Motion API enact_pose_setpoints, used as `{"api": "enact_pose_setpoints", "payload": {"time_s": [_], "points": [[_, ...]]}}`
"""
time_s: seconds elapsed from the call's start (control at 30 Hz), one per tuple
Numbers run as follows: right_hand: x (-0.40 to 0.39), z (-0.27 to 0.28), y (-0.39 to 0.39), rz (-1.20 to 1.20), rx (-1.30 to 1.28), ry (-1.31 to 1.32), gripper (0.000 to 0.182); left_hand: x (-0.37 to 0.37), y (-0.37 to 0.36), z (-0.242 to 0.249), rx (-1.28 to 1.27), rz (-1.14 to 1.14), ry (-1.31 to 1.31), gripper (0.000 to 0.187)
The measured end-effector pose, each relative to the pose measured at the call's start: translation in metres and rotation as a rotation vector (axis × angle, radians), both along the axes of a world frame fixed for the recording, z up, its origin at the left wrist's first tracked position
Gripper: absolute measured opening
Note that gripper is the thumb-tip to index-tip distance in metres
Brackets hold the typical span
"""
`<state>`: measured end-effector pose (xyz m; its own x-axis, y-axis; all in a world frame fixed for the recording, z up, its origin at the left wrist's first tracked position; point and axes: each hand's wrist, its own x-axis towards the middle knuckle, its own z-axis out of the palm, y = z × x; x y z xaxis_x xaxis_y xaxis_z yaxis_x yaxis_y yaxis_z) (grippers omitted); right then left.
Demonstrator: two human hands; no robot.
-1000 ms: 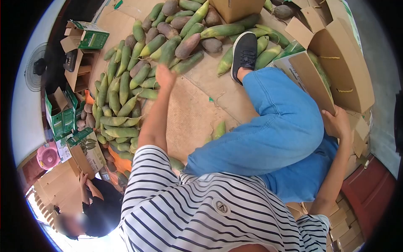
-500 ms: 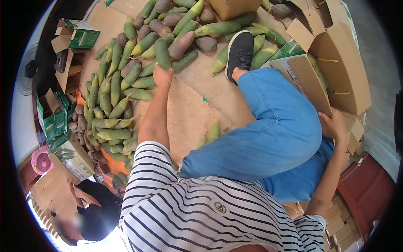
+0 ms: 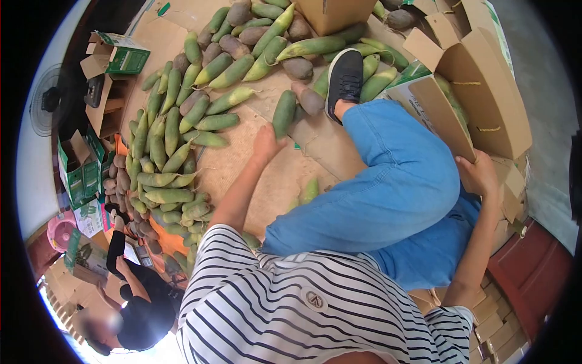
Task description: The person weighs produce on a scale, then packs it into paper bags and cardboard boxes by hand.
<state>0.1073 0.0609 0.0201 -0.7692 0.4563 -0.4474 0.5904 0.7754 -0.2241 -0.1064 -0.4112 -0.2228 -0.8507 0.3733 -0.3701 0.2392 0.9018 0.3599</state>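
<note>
My left hand (image 3: 267,144) is closed around the lower end of a green radish (image 3: 284,114), which points away from me. Just beyond it, a reddish radish (image 3: 310,99) lies close by my shoe, and another dark green one shows partly behind the held one. My right hand (image 3: 479,176) grips the near edge of an open cardboard box (image 3: 433,103) at my right, its flaps standing up. Some green radishes (image 3: 454,103) show inside that box, mostly hidden by its wall.
Many green and reddish radishes (image 3: 170,195) cover the cardboard floor ahead and left. My shoe (image 3: 347,82) stands beside more radishes. A brown box (image 3: 333,15) is at the far side. At lower left, another person (image 3: 145,321) handles a printed box (image 3: 88,259); a fan (image 3: 51,100) stands left.
My left hand has moved right and nearer with the green radish. The reddish radish and a dark green one have shifted right from the pile. The other person's printed box has moved lower left.
</note>
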Motion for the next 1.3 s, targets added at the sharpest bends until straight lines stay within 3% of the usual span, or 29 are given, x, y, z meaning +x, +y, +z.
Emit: {"api": "enact_pose_setpoints", "payload": {"time_s": [0.1,0.2,0.3,0.43,0.5,0.57,0.67,0.77,0.9,0.97,1.03,1.17,1.3], "points": [[0.002,0.000,0.001,0.012,0.005,-0.014,0.029,0.013,0.022,0.007,0.055,0.211,-0.110,0.057],[-0.003,0.006,-0.006,0.019,0.008,-0.011,0.029,0.006,0.006,-0.034,0.263,0.365,-0.173,0.055],[-0.002,0.010,-0.007,0.050,0.035,0.025,0.030,-0.008,0.007,0.002,0.488,0.635,-0.517,0.053],[0.005,0.008,0.001,0.054,0.050,-0.024,0.032,-0.004,0.036,0.067,0.775,0.411,-0.347,0.039],[0.003,0.011,-0.001,0.025,0.031,-0.042,0.031,-0.002,0.078,0.131,0.844,0.208,-0.206,0.042],[0.002,0.015,-0.002,0.003,0.009,-0.066,0.031,-0.002,0.120,0.187,0.824,-0.075,0.109,0.047],[0.003,0.013,-0.001,-0.001,-0.001,-0.063,0.031,-0.001,0.194,0.266,0.851,-0.444,0.293,0.053],[0.004,0.010,-0.002,-0.003,0.016,-0.050,0.032,0.005,0.258,0.291,0.887,-0.648,0.413,0.050],[0.008,0.007,0.001,0.033,0.050,-0.034,0.032,0.001,0.270,0.279,1.099,-0.455,0.309,0.042],[0.006,0.013,-0.002,0.036,0.024,-0.058,0.032,-0.007,0.243,0.243,0.979,-0.297,0.214,0.036],[0.010,0.008,0.002,0.043,0.055,-0.008,0.031,-0.021,0.200,0.163,0.898,-0.159,0.029,0.037],[0.003,0.012,-0.008,0.070,0.007,0.013,0.031,-0.013,0.077,0.057,0.234,-0.166,-0.022,0.043],[-0.006,0.017,-0.012,0.008,-0.035,-0.050,0.030,0.007,0.017,0.027,-0.018,-0.052,-0.023,0.046]]}}
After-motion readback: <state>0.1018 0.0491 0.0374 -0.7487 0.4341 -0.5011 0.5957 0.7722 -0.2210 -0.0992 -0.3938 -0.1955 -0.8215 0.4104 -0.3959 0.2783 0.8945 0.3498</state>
